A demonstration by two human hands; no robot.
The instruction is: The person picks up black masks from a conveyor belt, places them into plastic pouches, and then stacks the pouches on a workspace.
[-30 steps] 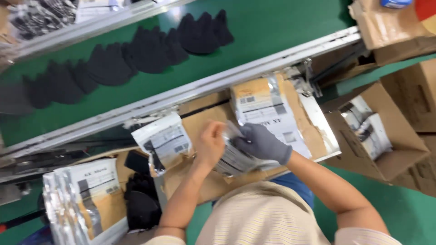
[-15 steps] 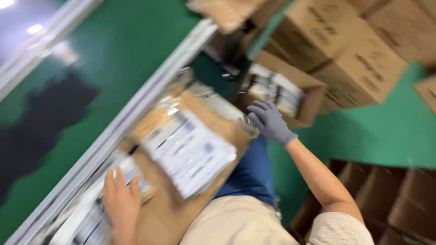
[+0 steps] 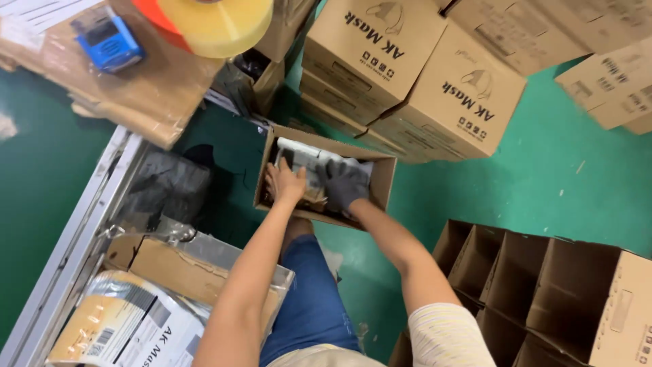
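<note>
Both hands are pressed flat, fingers spread, on silver packets inside the open carton: bare left hand, gloved right hand.

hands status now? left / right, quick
Left hand: bare, fingers spread, pressing on the packets in the open carton.
Right hand: grey glove, on the same packets; grip cannot be told.

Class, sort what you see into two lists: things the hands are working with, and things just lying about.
In use: left hand, gloved right hand, open carton, packets inside it.

Lying about: tape roll, blue device, stacked boxes, empty cartons.
</note>
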